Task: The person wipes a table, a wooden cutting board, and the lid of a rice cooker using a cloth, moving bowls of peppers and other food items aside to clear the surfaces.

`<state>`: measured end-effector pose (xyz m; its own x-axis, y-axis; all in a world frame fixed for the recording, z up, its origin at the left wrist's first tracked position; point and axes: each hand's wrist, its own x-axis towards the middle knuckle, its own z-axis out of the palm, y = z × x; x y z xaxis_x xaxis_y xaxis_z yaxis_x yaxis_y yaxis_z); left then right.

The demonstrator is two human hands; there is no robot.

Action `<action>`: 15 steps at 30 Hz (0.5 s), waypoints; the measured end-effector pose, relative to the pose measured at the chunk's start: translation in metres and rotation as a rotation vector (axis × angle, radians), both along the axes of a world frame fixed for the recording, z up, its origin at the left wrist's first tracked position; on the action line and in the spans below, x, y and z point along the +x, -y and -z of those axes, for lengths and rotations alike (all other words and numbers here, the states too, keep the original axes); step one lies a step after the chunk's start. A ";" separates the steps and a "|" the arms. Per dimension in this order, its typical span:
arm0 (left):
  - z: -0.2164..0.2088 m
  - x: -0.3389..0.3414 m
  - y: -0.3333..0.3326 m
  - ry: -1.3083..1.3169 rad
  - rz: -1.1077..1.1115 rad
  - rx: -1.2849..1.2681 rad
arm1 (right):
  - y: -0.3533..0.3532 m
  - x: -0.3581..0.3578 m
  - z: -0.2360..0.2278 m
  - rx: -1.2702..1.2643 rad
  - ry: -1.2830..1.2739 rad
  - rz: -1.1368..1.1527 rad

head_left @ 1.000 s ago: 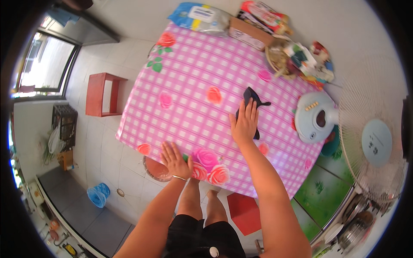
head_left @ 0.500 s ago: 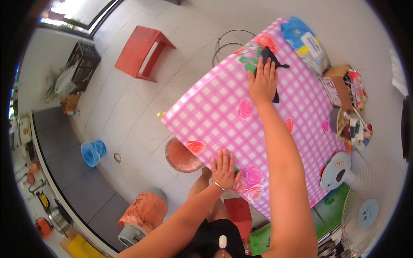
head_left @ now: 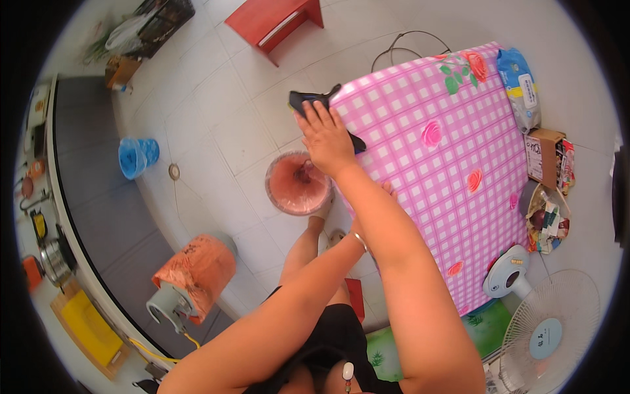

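My right hand lies stretched over a black cloth at the left corner of the table. The cloth pokes out past the fingers, partly over the table's edge, and a dark end shows beside the wrist. Under it is a pink-and-white checked tablecloth with printed roses. My left hand, a bangle at its wrist, rests near the table's near-left edge. My right forearm crosses above and hides most of it; only outstretched fingertips show on the tablecloth.
A lined round bin stands below the table corner. Along the table's right side are a blue-and-grey packet, an open carton, a filled container and a fan. A red stool stands beyond; an orange-covered gas cylinder sits at left.
My right hand has swept the black cloth from the far part of the table to its left corner. The view has shifted, and my right forearm now crosses over my left hand.
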<state>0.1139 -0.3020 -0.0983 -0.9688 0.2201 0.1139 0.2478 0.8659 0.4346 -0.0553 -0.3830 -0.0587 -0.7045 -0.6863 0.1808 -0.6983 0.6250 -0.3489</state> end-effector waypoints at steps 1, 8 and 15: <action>0.004 -0.002 0.000 -0.036 -0.051 0.003 | 0.010 0.018 0.002 0.043 -0.078 -0.124; -0.041 0.048 0.027 0.128 0.106 0.314 | -0.054 0.101 0.034 0.393 -0.092 -0.399; -0.051 0.251 0.142 0.149 -0.012 0.168 | -0.195 0.255 0.020 0.938 0.029 -0.723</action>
<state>0.3645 -0.4442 -0.0471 -0.9801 0.1985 0.0039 0.1605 0.7804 0.6044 0.1992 -0.1878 -0.0787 -0.0938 -0.7827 -0.6154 -0.9941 0.1078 0.0143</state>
